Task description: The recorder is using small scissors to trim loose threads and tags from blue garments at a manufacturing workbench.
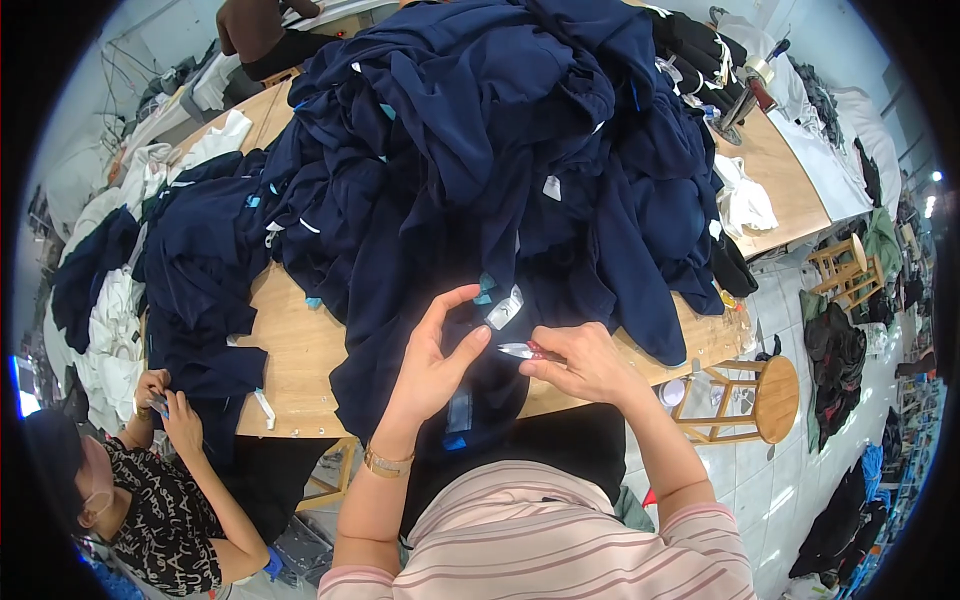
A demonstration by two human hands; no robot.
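My left hand (436, 358) is held over a navy blue garment (400, 330), thumb and forefinger apart. Its fingertips are beside a white label (504, 309) and a small teal tag (485, 290); whether they touch them I cannot tell. In my right hand (588, 362) is a pair of thread snips (518, 350) with a reddish grip. The pale blades point left, just below the white label. Lower on the cloth, near my waist, a bright blue tag (456, 442) shows.
A big heap of navy garments (480, 110) covers the wooden table (300, 370). At left a co-worker (150, 490) handles navy cloth with both hands. A wooden stool (775, 400) stands to the right. White cloth (742, 198) lies at the table's right side.
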